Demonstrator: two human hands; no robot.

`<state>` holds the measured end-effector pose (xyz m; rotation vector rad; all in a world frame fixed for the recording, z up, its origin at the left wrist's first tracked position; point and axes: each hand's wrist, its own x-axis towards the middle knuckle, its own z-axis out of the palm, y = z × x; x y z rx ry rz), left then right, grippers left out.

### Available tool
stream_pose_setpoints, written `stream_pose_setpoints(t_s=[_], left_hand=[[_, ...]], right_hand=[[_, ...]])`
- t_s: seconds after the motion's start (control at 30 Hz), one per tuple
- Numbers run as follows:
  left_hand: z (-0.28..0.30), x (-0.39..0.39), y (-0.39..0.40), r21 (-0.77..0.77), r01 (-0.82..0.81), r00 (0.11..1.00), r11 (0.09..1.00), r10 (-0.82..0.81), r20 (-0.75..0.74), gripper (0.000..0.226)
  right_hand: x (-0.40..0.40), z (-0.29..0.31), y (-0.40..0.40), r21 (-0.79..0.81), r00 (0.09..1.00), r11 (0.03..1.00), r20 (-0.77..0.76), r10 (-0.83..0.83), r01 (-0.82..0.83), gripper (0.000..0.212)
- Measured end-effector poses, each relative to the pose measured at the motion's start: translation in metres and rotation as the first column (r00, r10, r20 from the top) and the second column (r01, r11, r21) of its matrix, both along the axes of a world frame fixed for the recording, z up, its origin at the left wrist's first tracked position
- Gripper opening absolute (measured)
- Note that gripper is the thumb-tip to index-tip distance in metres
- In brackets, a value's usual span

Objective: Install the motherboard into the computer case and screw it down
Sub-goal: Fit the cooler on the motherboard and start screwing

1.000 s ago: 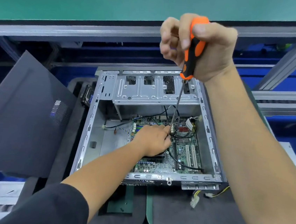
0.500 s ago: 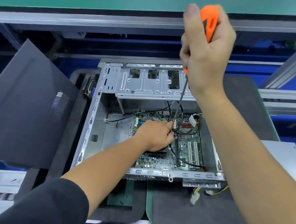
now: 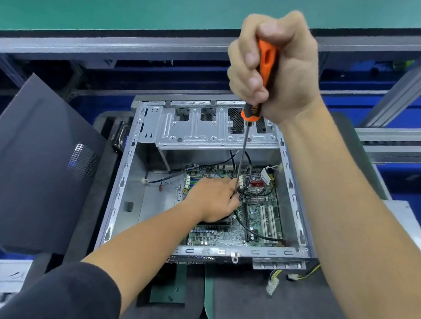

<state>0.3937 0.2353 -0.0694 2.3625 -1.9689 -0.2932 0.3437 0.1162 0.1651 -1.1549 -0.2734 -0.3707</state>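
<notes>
I see the case [image 3: 122, 176] lying open on a dark mat [image 3: 280, 304], with the board [image 3: 260, 216] flat inside on its floor. My right hand [image 3: 278, 67] is wrapped round the orange handle of the screwdriver [image 3: 265, 61], held upright above the case, its shaft running down to the board. My left hand [image 3: 215, 199] sits on the board, fingers pinching the shaft near its tip (the tip itself is hidden). A loose side panel [image 3: 29, 163] lies to the left.
</notes>
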Motion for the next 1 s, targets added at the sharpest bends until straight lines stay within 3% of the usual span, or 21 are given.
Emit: stream_pose_setpoints(t_s=[0.07, 0.13, 0.17, 0.2, 0.23, 0.3, 0.37, 0.4, 0.47, 0.53, 0.6, 0.63, 0.67, 0.7, 0.73, 0.77, 0.8, 0.83, 0.9, 0.97, 1.0], left_hand=[[-0.001, 0.0, 0.0, -0.005, -0.006, 1.0, 1.0, 0.006, 0.003, 0.024], [-0.001, 0.0, -0.001, -0.012, -0.009, 1.0, 1.0, 0.009, 0.004, 0.025], [-0.002, 0.0, -0.001, -0.014, -0.011, 1.0, 1.0, 0.011, 0.004, 0.025], [-0.003, 0.0, -0.001, -0.017, -0.013, 1.0, 1.0, 0.013, 0.009, 0.027], [-0.003, 0.001, -0.001, -0.02, -0.013, 1.0, 1.0, 0.014, 0.016, 0.029], [-0.003, 0.001, 0.0, -0.022, -0.01, 1.0, 1.0, 0.01, 0.015, 0.026], [-0.002, 0.0, 0.0, -0.021, -0.01, 1.0, 1.0, 0.01, 0.009, 0.024], [-0.001, 0.0, 0.0, -0.017, -0.008, 1.0, 1.0, 0.008, 0.01, 0.024], [0.0, -0.001, 0.001, -0.006, -0.011, 1.0, 1.0, 0.011, 0.011, 0.028], [-0.002, 0.0, 0.0, -0.006, -0.015, 1.0, 1.0, 0.015, 0.02, 0.038], [-0.002, 0.0, -0.001, -0.011, -0.016, 1.0, 1.0, 0.016, 0.025, 0.038], [-0.002, 0.0, -0.001, -0.013, -0.018, 1.0, 1.0, 0.019, 0.021, 0.034], [-0.002, 0.0, -0.002, -0.012, -0.022, 1.0, 1.0, 0.023, 0.018, 0.03], [-0.002, 0.0, -0.002, -0.004, -0.025, 1.0, 1.0, 0.025, 0.017, 0.03], [-0.002, 0.0, -0.001, 0.004, -0.027, 0.999, 1.0, 0.027, 0.019, 0.032], [-0.002, 0.001, -0.001, 0.008, -0.032, 0.999, 0.999, 0.032, 0.02, 0.032], [-0.003, 0.001, -0.001, 0.008, -0.034, 0.999, 0.999, 0.034, 0.02, 0.031], [-0.002, 0.001, 0.0, 0.006, -0.032, 0.999, 0.999, 0.032, 0.017, 0.029], [-0.001, 0.0, 0.001, -0.008, -0.024, 1.0, 1.0, 0.024, 0.003, 0.026], [0.0, -0.001, 0.001, -0.012, -0.016, 1.0, 1.0, 0.016, 0.001, 0.026], [0.001, -0.001, 0.001, -0.012, -0.019, 1.0, 1.0, 0.019, 0.004, 0.028]], right_hand=[[-0.001, -0.008, 0.008, -0.106, 0.91, 0.904, 0.066, -0.409, 0.414, 0.032], [-0.001, -0.014, 0.018, -0.173, 0.598, 0.573, 0.191, -0.779, 0.801, 0.032], [-0.001, -0.017, 0.023, -0.177, 0.488, 0.457, 0.232, -0.842, 0.872, 0.031], [-0.002, -0.019, 0.025, -0.182, 0.466, 0.431, 0.253, -0.848, 0.884, 0.03], [-0.003, -0.019, 0.026, -0.192, 0.518, 0.482, 0.256, -0.816, 0.855, 0.027], [-0.005, -0.016, 0.02, -0.214, 0.729, 0.696, 0.202, -0.655, 0.685, 0.022], [-0.004, -0.007, 0.006, -0.171, 0.94, 0.926, 0.117, -0.321, 0.338, 0.021], [-0.002, -0.002, -0.001, -0.147, 0.988, 0.978, 0.068, -0.14, 0.149, 0.022], [0.0, 0.005, -0.011, -0.134, 0.995, 0.985, -0.022, 0.102, -0.104, 0.026], [0.001, 0.003, -0.011, -0.148, 0.984, 0.972, -0.041, 0.176, -0.18, 0.027], [0.003, -0.003, -0.004, -0.132, 0.995, 0.988, -0.068, 0.071, -0.079, 0.028], [0.005, -0.005, 0.001, -0.141, 0.992, 0.986, -0.076, -0.099, 0.087, 0.03], [0.007, -0.008, 0.006, -0.177, 0.942, 0.932, -0.053, -0.331, 0.317, 0.034], [0.008, -0.01, 0.011, -0.218, 0.822, 0.802, 0.006, -0.569, 0.556, 0.037], [0.01, -0.012, 0.015, -0.25, 0.639, 0.607, 0.07, -0.766, 0.754, 0.039], [0.011, -0.013, 0.019, -0.266, 0.464, 0.422, 0.116, -0.878, 0.867, 0.039], [0.01, -0.013, 0.022, -0.258, 0.379, 0.336, 0.143, -0.914, 0.906, 0.038], [0.008, -0.013, 0.024, -0.244, 0.41, 0.367, 0.158, -0.898, 0.897, 0.036], [0.003, -0.014, 0.023, -0.247, 0.681, 0.64, 0.151, -0.716, 0.728, 0.028], [-0.001, -0.012, 0.016, -0.241, 0.93, 0.9, 0.041, -0.364, 0.363, 0.018], [-0.001, -0.011, 0.01, -0.215, 0.98, 0.958, -0.026, -0.199, 0.189, 0.018]])
